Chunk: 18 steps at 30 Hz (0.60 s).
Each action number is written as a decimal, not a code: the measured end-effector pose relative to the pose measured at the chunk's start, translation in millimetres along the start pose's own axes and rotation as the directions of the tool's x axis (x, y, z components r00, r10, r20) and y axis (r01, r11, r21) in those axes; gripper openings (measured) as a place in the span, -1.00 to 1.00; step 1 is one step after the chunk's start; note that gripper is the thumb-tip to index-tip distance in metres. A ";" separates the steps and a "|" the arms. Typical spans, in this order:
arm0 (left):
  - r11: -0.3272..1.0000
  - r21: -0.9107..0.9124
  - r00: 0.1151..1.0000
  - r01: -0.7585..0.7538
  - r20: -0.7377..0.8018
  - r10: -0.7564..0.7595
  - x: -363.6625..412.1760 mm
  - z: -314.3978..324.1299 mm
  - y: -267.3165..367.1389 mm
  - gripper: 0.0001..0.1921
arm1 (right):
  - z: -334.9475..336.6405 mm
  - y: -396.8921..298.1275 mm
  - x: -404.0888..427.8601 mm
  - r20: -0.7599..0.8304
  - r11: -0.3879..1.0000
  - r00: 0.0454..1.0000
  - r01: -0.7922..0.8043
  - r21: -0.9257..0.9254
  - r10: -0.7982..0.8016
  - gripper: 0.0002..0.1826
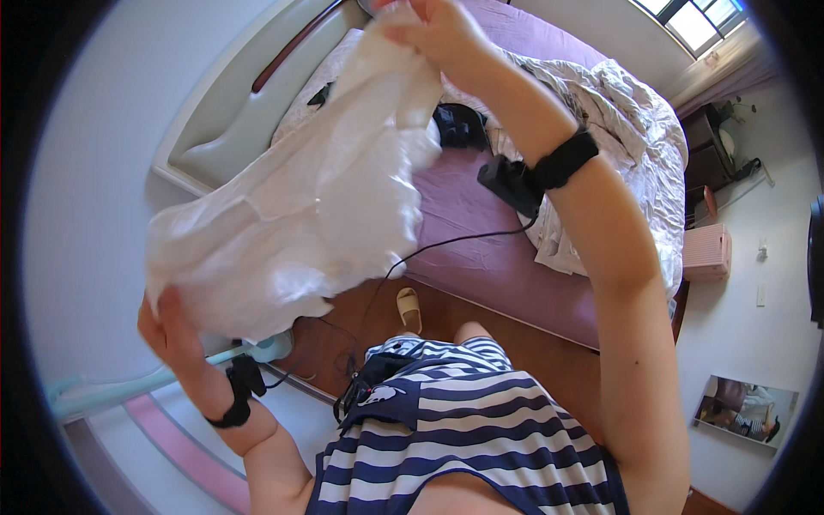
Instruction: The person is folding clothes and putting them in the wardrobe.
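A thin white cloth with a scalloped edge [302,199] is stretched in the air between my hands, its exact kind unclear. My left hand [170,322] grips its lower left end, fingers partly behind the fabric. Raised at the top of the view, my right hand [438,32] pinches the other end, somewhat blurred. Each forearm wears a black strap with a small device, and a black cable [463,237] runs from the right one. Behind the cloth is a bed with a purple sheet [476,193], where a dark garment [460,125] lies.
A crumpled patterned quilt [634,141] covers the bed's far side, below a pale headboard [225,122]. A pink case [706,252] stands beyond the bed. Left of me are a light-blue rail [129,386] and a striped surface [174,438]. A mirror [743,412] is at right.
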<state>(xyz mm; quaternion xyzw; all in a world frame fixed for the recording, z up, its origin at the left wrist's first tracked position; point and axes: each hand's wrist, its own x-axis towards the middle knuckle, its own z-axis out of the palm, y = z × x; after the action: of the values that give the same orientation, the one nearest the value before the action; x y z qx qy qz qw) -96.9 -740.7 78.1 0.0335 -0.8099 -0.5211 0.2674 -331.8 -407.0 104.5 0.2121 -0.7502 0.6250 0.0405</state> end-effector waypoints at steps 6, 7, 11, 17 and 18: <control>0.841 0.155 0.814 -0.519 0.391 0.430 -29.5 43.5 3.1 -0.72 | -29.4 -2.9 13.6 0.009 0.991 1.000 0.014 0.132 -0.015 -0.52; 0.913 -0.078 0.696 -0.400 0.622 0.358 -9.3 86.8 26.4 -0.72 | -46.2 18.0 6.1 -0.003 0.993 1.000 -0.006 0.120 0.007 -0.52; 0.996 -0.051 0.530 -0.076 0.844 0.084 -17.4 171.4 7.1 -0.76 | -88.1 112.6 -14.0 -0.069 0.989 0.987 -0.148 -0.007 0.147 -0.62; 0.984 0.007 0.390 0.180 0.917 -0.078 -70.0 313.7 -93.2 -0.73 | -139.4 269.1 -65.0 -0.289 0.898 0.851 -0.414 0.145 0.439 -0.66; 0.979 0.034 0.373 0.199 0.921 -0.108 -84.2 337.7 -110.1 -0.73 | -149.1 297.0 -76.7 -0.337 0.846 0.776 -0.493 0.201 0.533 -0.66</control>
<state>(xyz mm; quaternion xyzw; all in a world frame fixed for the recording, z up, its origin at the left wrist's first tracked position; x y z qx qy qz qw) -207.7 -483.7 -156.4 -0.1958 -0.7932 -0.5080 -0.2729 -402.3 -205.8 -161.8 -0.1238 -0.7242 0.6784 0.0022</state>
